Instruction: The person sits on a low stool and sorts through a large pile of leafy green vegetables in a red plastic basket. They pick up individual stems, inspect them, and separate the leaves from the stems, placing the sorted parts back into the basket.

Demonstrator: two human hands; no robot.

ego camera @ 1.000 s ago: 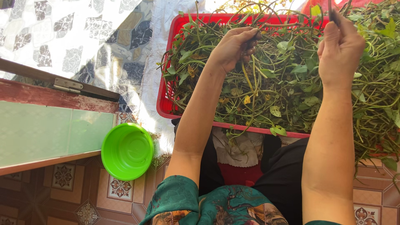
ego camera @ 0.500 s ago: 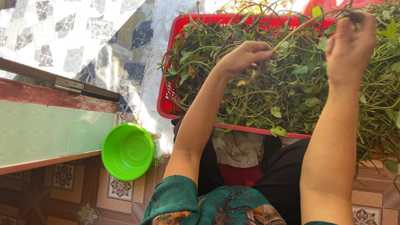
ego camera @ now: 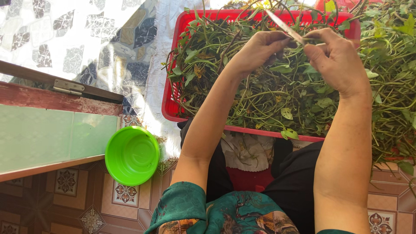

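Both hands had drawn together over the red basket [ego camera: 173, 93], the right hand [ego camera: 336, 58] dropping from the far corner to meet the left hand [ego camera: 260, 47] at the middle. Between them ran a single green stem [ego camera: 284, 27], its long axis slanting from upper left, away from the person, down to the right toward the right hand's fingertips. Each hand had a pinching grip on that stem, the left near its middle, the right at its lower end. It was held just above the heap of leafy greens [ego camera: 268, 95] that filled the basket, which rested across the person's lap. Clean work here would seem to call for keeping the pinches close together and the stem taut, so it snaps where wanted. A green plastic bowl [ego camera: 132, 154] sat on the tiled floor [ego camera: 65, 203] to the left, well apart.
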